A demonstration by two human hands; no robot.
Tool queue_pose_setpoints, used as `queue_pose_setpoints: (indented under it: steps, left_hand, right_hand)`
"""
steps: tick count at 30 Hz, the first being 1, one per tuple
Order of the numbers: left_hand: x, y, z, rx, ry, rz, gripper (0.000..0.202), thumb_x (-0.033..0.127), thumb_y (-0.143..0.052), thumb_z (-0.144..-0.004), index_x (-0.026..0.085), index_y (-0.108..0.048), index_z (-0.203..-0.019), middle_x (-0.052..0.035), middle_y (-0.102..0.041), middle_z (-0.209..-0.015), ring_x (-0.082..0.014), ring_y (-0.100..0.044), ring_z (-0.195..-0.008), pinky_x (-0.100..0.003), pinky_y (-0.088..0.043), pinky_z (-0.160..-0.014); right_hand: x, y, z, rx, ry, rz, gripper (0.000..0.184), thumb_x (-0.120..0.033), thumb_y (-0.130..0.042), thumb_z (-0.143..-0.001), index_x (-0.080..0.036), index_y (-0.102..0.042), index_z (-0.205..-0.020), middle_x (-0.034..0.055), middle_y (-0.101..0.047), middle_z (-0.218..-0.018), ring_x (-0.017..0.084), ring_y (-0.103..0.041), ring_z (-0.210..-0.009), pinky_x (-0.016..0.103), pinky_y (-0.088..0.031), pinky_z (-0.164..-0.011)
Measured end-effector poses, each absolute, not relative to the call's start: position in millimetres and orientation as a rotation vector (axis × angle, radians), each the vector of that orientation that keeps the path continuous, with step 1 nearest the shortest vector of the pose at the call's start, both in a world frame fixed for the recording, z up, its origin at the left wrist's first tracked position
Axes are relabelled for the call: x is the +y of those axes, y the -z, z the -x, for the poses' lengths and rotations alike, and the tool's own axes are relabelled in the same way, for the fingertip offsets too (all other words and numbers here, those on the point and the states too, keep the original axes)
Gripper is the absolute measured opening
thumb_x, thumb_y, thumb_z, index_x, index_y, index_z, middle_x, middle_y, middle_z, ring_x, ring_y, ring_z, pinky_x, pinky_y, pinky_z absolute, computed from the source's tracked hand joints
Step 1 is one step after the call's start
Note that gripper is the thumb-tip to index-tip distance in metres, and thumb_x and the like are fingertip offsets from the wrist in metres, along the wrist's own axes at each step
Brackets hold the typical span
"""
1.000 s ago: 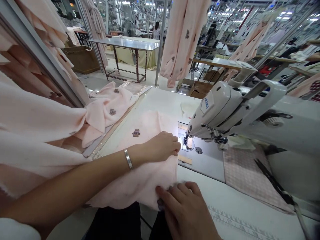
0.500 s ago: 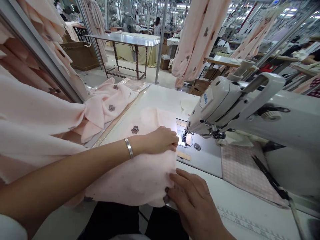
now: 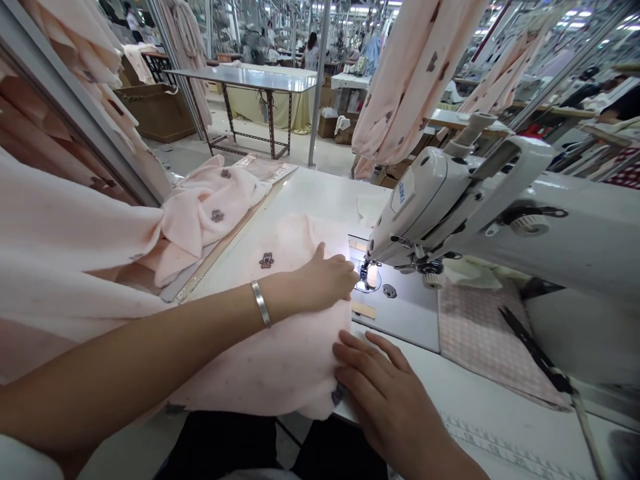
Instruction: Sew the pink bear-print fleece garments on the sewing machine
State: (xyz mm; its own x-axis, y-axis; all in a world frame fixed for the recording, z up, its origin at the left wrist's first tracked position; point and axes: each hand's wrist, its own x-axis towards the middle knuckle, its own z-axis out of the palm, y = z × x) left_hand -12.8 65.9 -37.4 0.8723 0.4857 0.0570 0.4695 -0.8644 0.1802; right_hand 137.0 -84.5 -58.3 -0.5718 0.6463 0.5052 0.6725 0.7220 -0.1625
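Observation:
A piece of pale pink plush fabric with small bear motifs lies over the front edge of the sewing table. My left hand, a silver bangle at its wrist, has its fingers closed on the fabric's right edge, just left of the presser foot. One of its fingers sticks up. Nearer to me, my right hand rests with fingers stretched and apart on the same edge; its thumb is hidden. The white sewing machine stands to the right, its lamp lighting the needle plate.
Black scissors lie on pink checked cloth right of the plate. A printed measuring scale runs along the table front. More pink fabric is heaped at left beside a metal post. Beyond stands a metal-topped table.
My right hand has shifted slightly on the fabric edge, its fingers more spread. A finger of my left hand has lifted. The whole view has moved a little.

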Motion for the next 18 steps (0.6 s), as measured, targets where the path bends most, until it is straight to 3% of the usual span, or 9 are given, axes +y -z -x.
queue_pose_setpoints:
  steps: [2, 4, 7, 10, 13, 18]
  left_hand:
    - [58, 34, 9, 0.825, -0.236, -2.999, 0.010, 0.010, -0.045, -0.089, 0.014, -0.054, -0.085, -0.0069, -0.057, -0.094, -0.0220, -0.050, -0.094, -0.048, -0.030, -0.095]
    - [51, 32, 6, 0.881, -0.260, -3.045, 0.014, 0.007, -0.042, -0.089, 0.013, -0.054, -0.091, -0.0085, -0.057, -0.096, -0.0225, -0.052, -0.093, -0.041, -0.037, -0.087]
    - [41, 33, 6, 0.891, -0.143, -2.971, 0.014, 0.009, -0.043, -0.089, 0.012, -0.056, -0.088, -0.0070, -0.060, -0.086, -0.0195, -0.055, -0.082, -0.032, -0.042, -0.073]
    - [32, 39, 14, 0.812, -0.143, -2.961, 0.014, 0.013, -0.048, -0.087, 0.011, -0.057, -0.097, -0.0096, -0.062, -0.101, -0.0228, -0.056, -0.097, -0.038, -0.042, -0.086]
    - [33, 46, 19, 0.770, -0.259, -2.916, 0.029, 0.024, -0.043, -0.093, 0.011, -0.050, -0.118, -0.0139, -0.049, -0.131, -0.0264, -0.040, -0.127, -0.047, -0.032, -0.102]
    - [52, 49, 15, 0.735, -0.313, -2.774, 0.037, 0.040, -0.037, -0.097, 0.016, -0.049, -0.121, -0.0096, -0.048, -0.134, -0.0202, -0.039, -0.127, -0.045, -0.027, -0.107]
  right_hand:
    - [-82, 58, -139, -2.417, 0.066, 1.016, 0.022, -0.003, -0.046, -0.082, -0.017, -0.060, -0.092, 0.0049, -0.067, -0.109, 0.020, -0.056, -0.115, 0.040, -0.039, -0.100]
    - [-77, 56, -141, -2.437, 0.080, 1.014, 0.022, -0.004, -0.045, -0.083, -0.018, -0.060, -0.092, 0.0039, -0.068, -0.108, 0.019, -0.056, -0.114, 0.040, -0.039, -0.100]
    - [-69, 52, -145, -2.455, 0.100, 1.011, 0.024, -0.003, -0.043, -0.085, -0.018, -0.060, -0.091, 0.0028, -0.068, -0.105, 0.017, -0.058, -0.111, 0.038, -0.039, -0.100]
    - [-61, 48, -153, -2.472, 0.090, 1.015, 0.027, -0.002, -0.042, -0.084, -0.019, -0.061, -0.094, 0.0020, -0.068, -0.106, 0.016, -0.057, -0.112, 0.037, -0.036, -0.101]
    - [-52, 45, -163, -2.493, 0.081, 0.993, 0.028, -0.003, -0.041, -0.085, -0.021, -0.061, -0.096, 0.0013, -0.068, -0.107, 0.015, -0.057, -0.112, 0.035, -0.032, -0.102]
    - [-43, 47, -173, -2.501, 0.100, 1.026, 0.023, -0.008, -0.045, -0.086, -0.020, -0.062, -0.096, 0.0018, -0.068, -0.107, 0.017, -0.059, -0.109, 0.037, -0.032, -0.101]
